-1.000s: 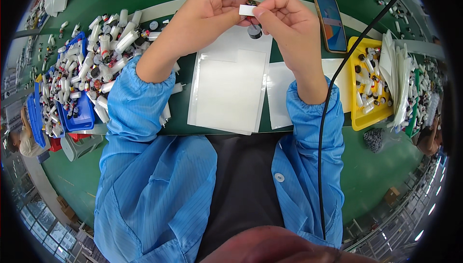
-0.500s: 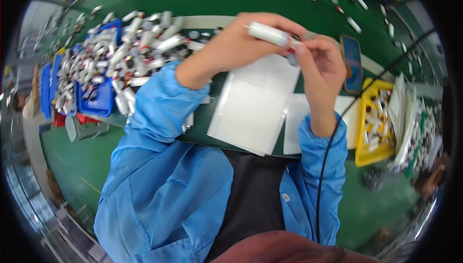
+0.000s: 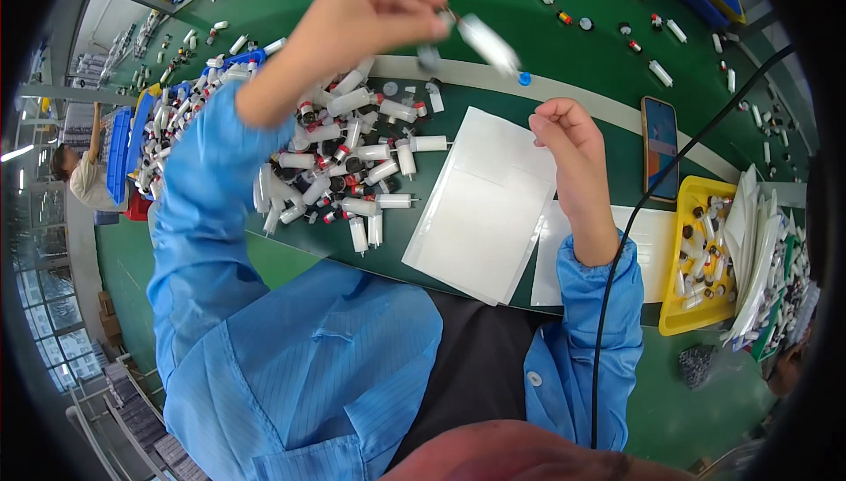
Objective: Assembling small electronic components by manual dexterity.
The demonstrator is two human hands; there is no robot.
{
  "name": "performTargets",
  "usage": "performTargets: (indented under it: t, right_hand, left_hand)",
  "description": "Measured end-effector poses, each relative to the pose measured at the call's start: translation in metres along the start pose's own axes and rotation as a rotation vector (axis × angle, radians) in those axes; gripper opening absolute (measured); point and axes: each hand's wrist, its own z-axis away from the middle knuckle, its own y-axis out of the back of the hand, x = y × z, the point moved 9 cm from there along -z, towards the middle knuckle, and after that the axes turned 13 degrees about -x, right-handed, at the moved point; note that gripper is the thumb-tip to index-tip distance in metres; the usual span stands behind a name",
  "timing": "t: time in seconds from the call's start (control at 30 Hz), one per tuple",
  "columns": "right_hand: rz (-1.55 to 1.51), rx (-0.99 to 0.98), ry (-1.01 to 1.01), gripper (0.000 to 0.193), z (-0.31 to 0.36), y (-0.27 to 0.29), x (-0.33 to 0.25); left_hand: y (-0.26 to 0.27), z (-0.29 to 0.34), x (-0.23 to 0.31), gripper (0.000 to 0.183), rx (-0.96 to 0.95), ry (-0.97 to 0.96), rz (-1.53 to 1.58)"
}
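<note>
My left hand (image 3: 366, 15) is raised over the back left of the table, fingers closed in a pinch. At its fingertips is a white plastic tube (image 3: 486, 43) with a thin stem, tilted down to the right and blurred by motion. A blurred, see-through round piece (image 3: 429, 59) shows just below the fingers. A small blue cap (image 3: 525, 79) appears by the tube's lower end. My right hand (image 3: 575, 148) is over the right edge of a white sheet in a clear sleeve (image 3: 480, 208), thumb and fingers curled together. Whatever they may hold is too small to name.
A heap of white tubes with red and black parts (image 3: 352, 159) covers the table's left side. A phone (image 3: 659, 146) and a yellow tray (image 3: 696, 318) of small parts are at right. A black cable (image 3: 687, 150) crosses near my right arm. Loose tubes lie across the far table.
My hands have come apart. The left moved up and left with the white tube, and the right moved slightly down. The heap and the sheet are less covered now.
</note>
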Motion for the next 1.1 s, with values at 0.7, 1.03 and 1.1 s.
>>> performTargets:
  t: [0.7,1.03,1.1]
  right_hand:
    - [1.494,-0.376,-0.026,0.009,0.035,-0.053,-0.007]
    - [1.409,-0.333,-0.037,0.016,0.031,-0.050,-0.003]
    - [1.371,-0.335,-0.064,0.024,0.029,-0.049,0.002]
  left_hand:
    - [0.233,-0.051,-0.324,0.034,0.181,0.634,-0.201]
    - [0.207,-0.046,-0.310,0.051,0.310,0.716,-0.203]
    - [0.211,-0.040,-0.305,0.049,0.330,0.712,-0.156]
